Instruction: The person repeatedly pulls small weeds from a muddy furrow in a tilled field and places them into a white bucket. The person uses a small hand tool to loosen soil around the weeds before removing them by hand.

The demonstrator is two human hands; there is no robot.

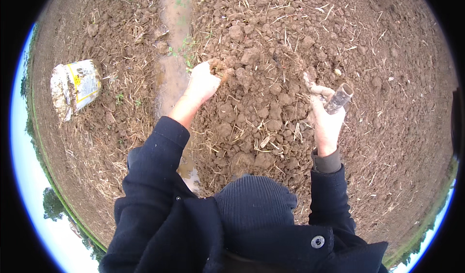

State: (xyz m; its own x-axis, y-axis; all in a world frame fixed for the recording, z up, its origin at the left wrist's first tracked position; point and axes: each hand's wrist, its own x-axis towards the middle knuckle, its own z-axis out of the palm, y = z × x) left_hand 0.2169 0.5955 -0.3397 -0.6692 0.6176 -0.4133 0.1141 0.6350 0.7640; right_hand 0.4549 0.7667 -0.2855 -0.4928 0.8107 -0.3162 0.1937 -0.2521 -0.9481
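My left hand [205,80] is closed around a muddy brown clump [218,68] beside the water-filled furrow; what the clump is, I cannot tell. My right hand [327,116] grips the socketed handle of a hand tool [339,98], its round open end pointing up and away to the right. A mud-caked shaft runs from this grip towards the upper left, and its far end is hard to tell from the soil. Cloddy brown soil [254,109] with bits of straw lies between the two hands.
A narrow furrow [174,22] of muddy water runs along the left, with small green weeds [187,51] at its edge. Farther left, a dirty white printed sack or container [76,87] rests on the soil. My knee [254,200] is bent below my hands.
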